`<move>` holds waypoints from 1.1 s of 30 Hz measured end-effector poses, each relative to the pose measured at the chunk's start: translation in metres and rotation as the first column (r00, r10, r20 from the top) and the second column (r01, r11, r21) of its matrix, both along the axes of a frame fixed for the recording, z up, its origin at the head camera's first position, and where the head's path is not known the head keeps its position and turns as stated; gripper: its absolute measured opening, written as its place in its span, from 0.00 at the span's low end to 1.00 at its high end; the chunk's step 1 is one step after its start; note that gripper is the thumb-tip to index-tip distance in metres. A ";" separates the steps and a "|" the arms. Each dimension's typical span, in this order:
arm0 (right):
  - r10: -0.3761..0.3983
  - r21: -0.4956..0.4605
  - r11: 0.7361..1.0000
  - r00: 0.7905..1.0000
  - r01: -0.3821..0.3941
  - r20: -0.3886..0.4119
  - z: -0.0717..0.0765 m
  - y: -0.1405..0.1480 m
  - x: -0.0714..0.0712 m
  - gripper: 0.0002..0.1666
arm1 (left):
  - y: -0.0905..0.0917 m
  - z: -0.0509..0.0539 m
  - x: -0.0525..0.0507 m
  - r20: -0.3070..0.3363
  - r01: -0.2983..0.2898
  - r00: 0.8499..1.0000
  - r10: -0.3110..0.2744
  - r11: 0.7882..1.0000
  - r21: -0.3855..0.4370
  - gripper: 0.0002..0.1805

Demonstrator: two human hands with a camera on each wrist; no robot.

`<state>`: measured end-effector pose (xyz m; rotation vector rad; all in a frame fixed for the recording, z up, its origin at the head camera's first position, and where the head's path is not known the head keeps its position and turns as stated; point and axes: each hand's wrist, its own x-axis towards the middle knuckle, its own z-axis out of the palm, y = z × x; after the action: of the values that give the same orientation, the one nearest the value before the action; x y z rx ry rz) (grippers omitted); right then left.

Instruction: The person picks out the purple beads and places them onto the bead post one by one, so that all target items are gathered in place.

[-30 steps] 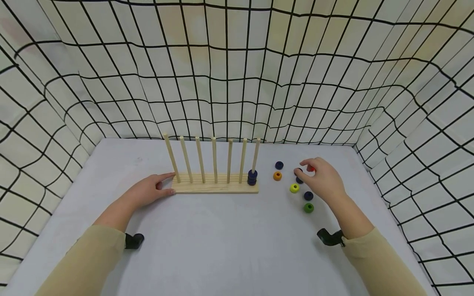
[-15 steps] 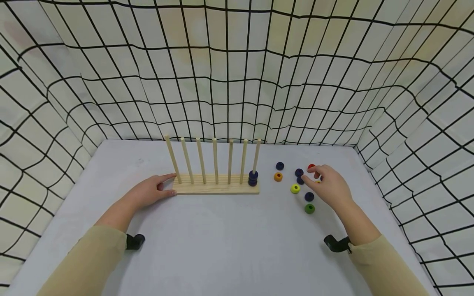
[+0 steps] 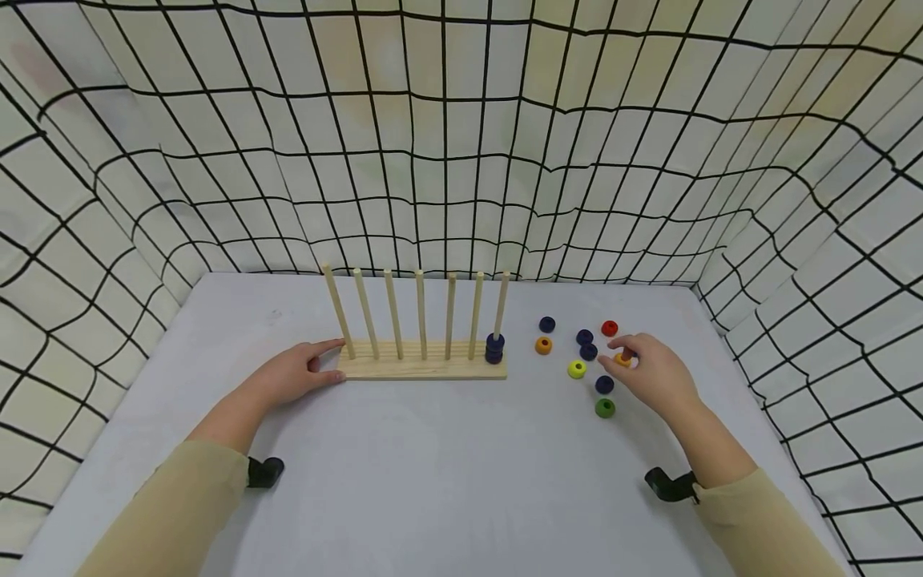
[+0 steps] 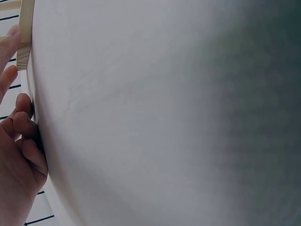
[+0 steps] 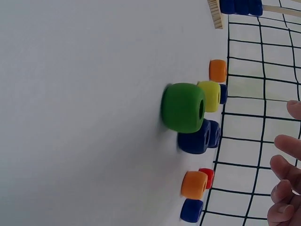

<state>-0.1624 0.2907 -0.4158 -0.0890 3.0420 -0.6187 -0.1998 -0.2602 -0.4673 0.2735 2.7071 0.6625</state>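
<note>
My left hand [image 3: 294,375] pinches the left end of a wooden peg board [image 3: 421,368], thumb at the front edge and index finger at the back. That thumb and finger also show at the board's end [image 4: 25,35] in the left wrist view. Navy beads [image 3: 493,349] are stacked on the rightmost peg; the other pegs are bare. My right hand [image 3: 654,377] hovers over loose beads, thumb and index finger apart, nothing between them. Beneath it is an orange bead [image 3: 622,361], partly hidden by the fingers. In the right wrist view, a blue bead [image 5: 192,210] lies beside that orange one.
Loose beads lie right of the board: green [image 3: 604,409], yellow [image 3: 576,369], red [image 3: 609,328], another orange [image 3: 543,345] and several navy ones [image 3: 585,337]. A white cloth covers the table [image 3: 461,481]. Black netting [image 3: 447,160] rises behind and at both sides.
My right hand has drawn back toward the right and nearer me, uncovering the red bead and two navy beads. My left hand keeps its hold on the board.
</note>
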 end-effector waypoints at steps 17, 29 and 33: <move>0.073 0.044 0.996 0.991 -0.079 0.108 -0.017 0.019 0.004 0.21 | 0.000 -0.002 0.000 -0.001 0.001 1.000 -0.001 1.000 -0.008 0.44; 0.112 0.062 0.990 0.980 -0.124 0.165 -0.025 0.023 0.002 0.22 | 0.001 0.001 0.002 0.003 -0.003 1.000 0.003 1.000 -0.009 0.43; 0.120 0.065 0.989 0.975 -0.134 0.186 -0.028 0.025 0.000 0.23 | 0.001 0.001 0.003 -0.003 -0.004 1.000 0.004 1.000 -0.006 0.43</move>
<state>-0.1621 0.3157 -0.4438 -0.2109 2.8524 -0.4717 -0.1967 -0.2592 -0.4662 0.2673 2.7125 0.6560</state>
